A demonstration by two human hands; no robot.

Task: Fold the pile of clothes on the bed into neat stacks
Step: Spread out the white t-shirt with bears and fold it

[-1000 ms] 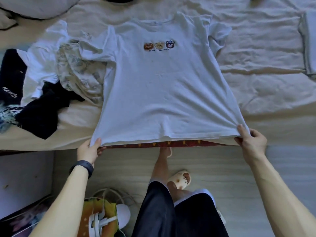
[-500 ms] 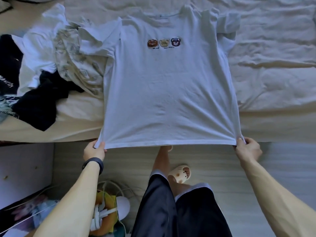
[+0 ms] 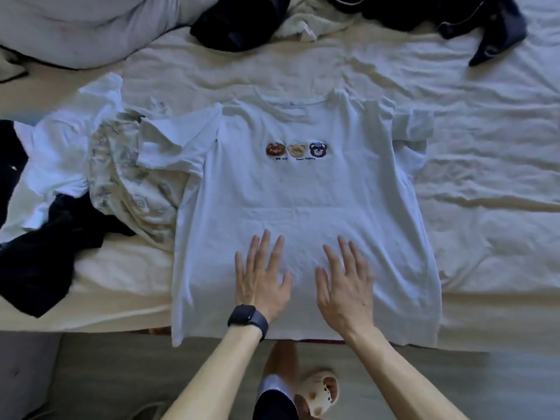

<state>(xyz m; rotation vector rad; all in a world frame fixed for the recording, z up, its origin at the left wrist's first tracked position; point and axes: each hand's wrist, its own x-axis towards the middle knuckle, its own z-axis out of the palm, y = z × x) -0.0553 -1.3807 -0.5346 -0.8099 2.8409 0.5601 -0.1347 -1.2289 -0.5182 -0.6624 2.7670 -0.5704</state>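
Down flat on white T-shirt [image 3: 303, 192], left grip [image 3: 260, 280], right grip [image 3: 345, 286], splayed, empty; clothes pile [image 3: 121, 177] beneath sleeve [image 3: 178, 140]

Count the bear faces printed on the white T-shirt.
3, in a row across the white T-shirt chest: brown bear leftmost, tan bear in the middle, dark bear rightmost. None seems hidden.

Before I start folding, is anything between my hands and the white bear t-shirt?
Nothing visible. The left hand and right hand rest flat on the t-shirt, low on its front. One sleeve overlaps the patterned garment beside it.
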